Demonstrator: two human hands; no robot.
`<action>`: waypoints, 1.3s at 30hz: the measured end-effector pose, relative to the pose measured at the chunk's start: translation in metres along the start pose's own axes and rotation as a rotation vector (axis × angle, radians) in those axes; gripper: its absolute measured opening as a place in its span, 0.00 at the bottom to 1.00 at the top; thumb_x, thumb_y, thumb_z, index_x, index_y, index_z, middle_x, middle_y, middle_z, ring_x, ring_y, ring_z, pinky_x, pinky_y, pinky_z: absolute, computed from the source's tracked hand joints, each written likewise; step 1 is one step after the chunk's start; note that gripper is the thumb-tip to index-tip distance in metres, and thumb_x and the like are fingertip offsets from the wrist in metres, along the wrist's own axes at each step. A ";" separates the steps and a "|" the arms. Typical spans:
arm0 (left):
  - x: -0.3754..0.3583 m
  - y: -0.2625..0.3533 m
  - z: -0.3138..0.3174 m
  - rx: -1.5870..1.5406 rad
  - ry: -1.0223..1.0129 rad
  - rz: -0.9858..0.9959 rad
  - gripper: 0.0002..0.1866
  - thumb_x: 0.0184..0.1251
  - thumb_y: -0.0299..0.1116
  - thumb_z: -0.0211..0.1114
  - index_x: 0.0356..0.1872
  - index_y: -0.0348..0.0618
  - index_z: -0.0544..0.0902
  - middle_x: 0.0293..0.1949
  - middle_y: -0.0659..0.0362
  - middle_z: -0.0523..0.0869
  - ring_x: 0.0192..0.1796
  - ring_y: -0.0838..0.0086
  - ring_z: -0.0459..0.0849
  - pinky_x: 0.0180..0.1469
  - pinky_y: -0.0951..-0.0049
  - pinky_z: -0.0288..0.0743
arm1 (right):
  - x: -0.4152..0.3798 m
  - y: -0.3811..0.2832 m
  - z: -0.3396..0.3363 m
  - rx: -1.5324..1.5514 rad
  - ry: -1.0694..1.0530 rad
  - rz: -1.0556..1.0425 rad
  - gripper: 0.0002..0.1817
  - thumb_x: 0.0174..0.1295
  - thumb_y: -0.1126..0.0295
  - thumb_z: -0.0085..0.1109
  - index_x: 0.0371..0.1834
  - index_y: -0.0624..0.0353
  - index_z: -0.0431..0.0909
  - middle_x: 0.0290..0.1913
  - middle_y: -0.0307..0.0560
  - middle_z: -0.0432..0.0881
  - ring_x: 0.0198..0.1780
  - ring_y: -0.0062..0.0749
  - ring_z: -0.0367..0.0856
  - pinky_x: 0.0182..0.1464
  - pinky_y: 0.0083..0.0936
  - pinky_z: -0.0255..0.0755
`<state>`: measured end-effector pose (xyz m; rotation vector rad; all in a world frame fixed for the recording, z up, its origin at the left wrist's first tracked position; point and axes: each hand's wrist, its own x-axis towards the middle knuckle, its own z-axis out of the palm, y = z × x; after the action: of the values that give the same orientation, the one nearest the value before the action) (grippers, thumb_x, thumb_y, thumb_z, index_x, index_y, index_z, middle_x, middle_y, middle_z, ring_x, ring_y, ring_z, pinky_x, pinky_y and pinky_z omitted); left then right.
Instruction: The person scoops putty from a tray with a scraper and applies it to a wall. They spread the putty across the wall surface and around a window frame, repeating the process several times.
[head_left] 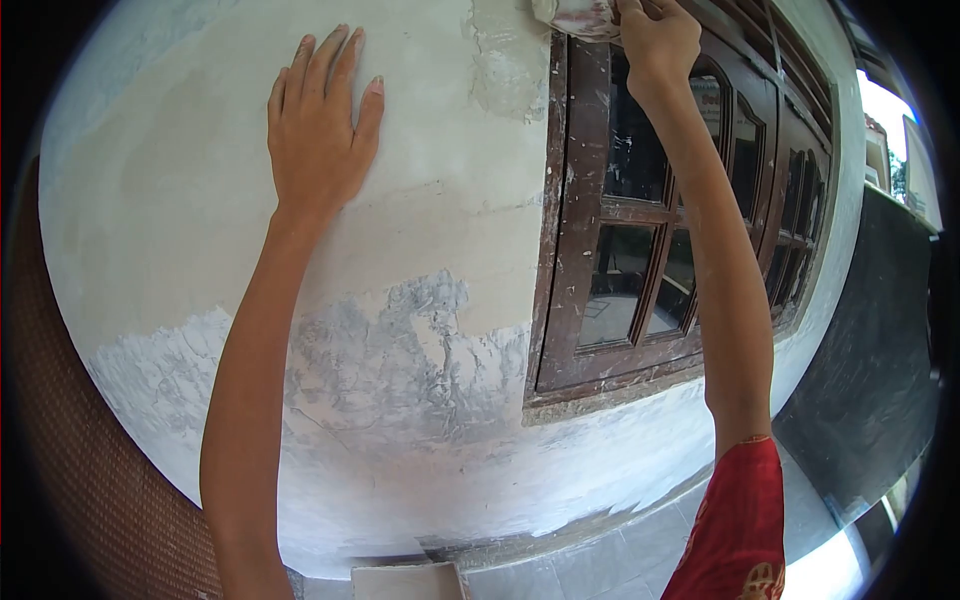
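Observation:
My left hand point(322, 125) lies flat against the wall point(170, 200), with its fingers spread and pale smudges on the fingertips. Up at the top edge, my right hand point(660, 45) is closed around a flat, pale tool with reddish-brown smears point(580, 18). The top of the view cuts this tool off, so its exact kind cannot be told. It reaches left from my fingers, over the upper corner of the brown window frame point(553, 220), beside the wall. A rough grey patch point(507, 60) shows on the plaster just left of that corner.
Brown wooden windows point(620, 275) with glass panes and white specks fill the right side. Bare white and grey plaster point(400, 370) spreads below the cream coat. Grey tiles point(560, 575) and a pale box-like object point(408, 582) are at the bottom. A dark panel point(860, 350) stands far right.

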<state>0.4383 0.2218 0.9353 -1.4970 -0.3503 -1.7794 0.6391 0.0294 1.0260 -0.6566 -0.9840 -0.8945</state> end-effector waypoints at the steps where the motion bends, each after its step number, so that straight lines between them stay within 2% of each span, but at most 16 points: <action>1: 0.000 -0.001 0.000 -0.018 0.002 0.002 0.27 0.78 0.46 0.55 0.73 0.52 0.73 0.74 0.60 0.74 0.79 0.60 0.63 0.80 0.51 0.51 | -0.009 -0.006 0.000 0.066 -0.140 0.048 0.19 0.70 0.76 0.60 0.64 0.67 0.80 0.49 0.50 0.90 0.40 0.20 0.83 0.43 0.20 0.77; 5: -0.001 0.000 0.000 -0.003 0.007 0.020 0.26 0.80 0.44 0.53 0.75 0.52 0.72 0.74 0.59 0.73 0.79 0.59 0.63 0.79 0.53 0.53 | -0.010 0.030 0.006 -0.099 -0.223 -0.035 0.20 0.70 0.77 0.60 0.65 0.66 0.79 0.51 0.50 0.90 0.43 0.22 0.86 0.44 0.22 0.78; 7: -0.001 0.001 0.000 0.015 0.009 0.009 0.26 0.80 0.44 0.52 0.75 0.52 0.71 0.74 0.60 0.73 0.79 0.60 0.63 0.79 0.53 0.53 | 0.002 0.034 -0.010 -0.108 -0.044 0.034 0.20 0.70 0.77 0.59 0.65 0.66 0.79 0.51 0.51 0.90 0.44 0.24 0.87 0.45 0.22 0.78; 10: -0.001 0.001 0.000 0.017 0.005 0.007 0.26 0.80 0.44 0.52 0.75 0.52 0.71 0.74 0.60 0.73 0.79 0.60 0.63 0.79 0.53 0.53 | 0.009 0.036 -0.022 0.112 0.035 0.064 0.20 0.71 0.79 0.58 0.66 0.67 0.78 0.50 0.53 0.90 0.45 0.23 0.86 0.45 0.20 0.77; 13: -0.001 -0.001 0.000 0.009 0.005 0.015 0.26 0.80 0.44 0.52 0.75 0.52 0.71 0.74 0.60 0.73 0.79 0.60 0.63 0.79 0.53 0.52 | -0.025 0.013 -0.011 0.031 -0.186 0.158 0.20 0.71 0.78 0.60 0.65 0.67 0.79 0.48 0.52 0.90 0.44 0.21 0.85 0.45 0.19 0.77; 14: -0.003 -0.001 0.001 0.004 -0.001 0.013 0.26 0.80 0.44 0.52 0.75 0.52 0.71 0.74 0.60 0.73 0.79 0.60 0.63 0.79 0.53 0.52 | -0.040 0.010 -0.002 0.003 -0.160 0.063 0.20 0.70 0.76 0.61 0.65 0.67 0.80 0.48 0.52 0.90 0.44 0.21 0.85 0.46 0.19 0.77; 16: -0.002 -0.004 0.002 -0.007 0.021 0.024 0.26 0.80 0.45 0.52 0.75 0.53 0.71 0.74 0.60 0.73 0.79 0.60 0.63 0.79 0.52 0.52 | -0.046 0.035 -0.007 -0.233 -0.121 0.013 0.20 0.70 0.70 0.64 0.65 0.49 0.83 0.46 0.47 0.91 0.41 0.18 0.86 0.45 0.21 0.79; 20: -0.001 -0.001 0.000 0.016 0.006 0.013 0.26 0.80 0.45 0.52 0.75 0.53 0.71 0.75 0.60 0.72 0.79 0.60 0.63 0.79 0.52 0.52 | -0.020 0.071 -0.045 -0.025 0.042 0.127 0.21 0.70 0.76 0.61 0.66 0.63 0.78 0.47 0.50 0.90 0.41 0.21 0.87 0.43 0.21 0.86; 24: -0.001 -0.002 0.002 0.007 0.010 0.017 0.26 0.80 0.45 0.52 0.75 0.53 0.71 0.75 0.60 0.72 0.79 0.59 0.63 0.79 0.53 0.52 | -0.042 0.049 -0.028 0.226 -0.104 0.119 0.21 0.70 0.75 0.62 0.67 0.63 0.79 0.46 0.48 0.90 0.40 0.18 0.85 0.42 0.20 0.82; 25: -0.001 -0.003 0.002 0.003 0.013 0.021 0.26 0.80 0.45 0.52 0.75 0.53 0.71 0.74 0.60 0.73 0.79 0.59 0.63 0.79 0.53 0.52 | -0.054 0.034 -0.020 0.120 -0.151 0.076 0.20 0.71 0.75 0.62 0.66 0.62 0.80 0.45 0.46 0.90 0.39 0.17 0.83 0.42 0.20 0.79; 26: -0.001 -0.003 0.002 0.000 0.009 0.020 0.26 0.80 0.45 0.52 0.75 0.53 0.71 0.74 0.60 0.73 0.79 0.59 0.63 0.79 0.53 0.52 | -0.071 -0.001 -0.014 0.022 -0.157 0.110 0.20 0.70 0.74 0.62 0.64 0.65 0.80 0.49 0.52 0.90 0.44 0.20 0.85 0.47 0.20 0.77; 28: 0.000 -0.005 0.000 0.022 -0.002 0.038 0.26 0.80 0.45 0.52 0.75 0.52 0.71 0.74 0.60 0.73 0.79 0.59 0.63 0.79 0.53 0.53 | -0.065 0.036 -0.018 -0.187 -0.127 0.066 0.19 0.71 0.75 0.62 0.65 0.60 0.82 0.45 0.45 0.90 0.39 0.16 0.83 0.42 0.19 0.77; 31: 0.000 -0.002 -0.001 0.030 0.009 0.030 0.26 0.80 0.45 0.53 0.75 0.52 0.71 0.74 0.60 0.73 0.78 0.59 0.64 0.79 0.53 0.54 | -0.044 0.064 -0.046 0.055 -0.010 0.168 0.21 0.71 0.75 0.61 0.66 0.64 0.79 0.44 0.48 0.90 0.37 0.18 0.83 0.41 0.19 0.80; 35: 0.000 -0.002 0.001 0.023 0.027 0.043 0.26 0.80 0.45 0.53 0.75 0.52 0.71 0.74 0.60 0.73 0.78 0.59 0.64 0.78 0.53 0.54 | -0.049 0.056 -0.036 0.262 -0.090 0.175 0.21 0.71 0.74 0.62 0.66 0.65 0.78 0.43 0.47 0.90 0.36 0.17 0.82 0.39 0.19 0.80; 38: -0.001 -0.003 0.000 0.011 0.018 0.042 0.26 0.80 0.45 0.53 0.74 0.52 0.72 0.74 0.60 0.73 0.78 0.59 0.64 0.78 0.53 0.54 | -0.065 0.046 -0.009 -0.114 -0.091 -0.004 0.22 0.70 0.73 0.63 0.67 0.61 0.79 0.39 0.44 0.90 0.36 0.14 0.81 0.41 0.19 0.78; 39: -0.001 -0.002 0.000 0.008 0.018 0.039 0.26 0.79 0.45 0.53 0.74 0.52 0.72 0.74 0.60 0.73 0.78 0.59 0.64 0.78 0.53 0.54 | -0.063 0.037 -0.014 -0.241 -0.113 0.101 0.22 0.70 0.73 0.63 0.67 0.60 0.79 0.43 0.48 0.91 0.40 0.17 0.84 0.41 0.19 0.78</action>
<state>0.4369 0.2239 0.9355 -1.4718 -0.3165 -1.7574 0.6599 0.0575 0.9601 -0.9622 -0.9419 -0.9013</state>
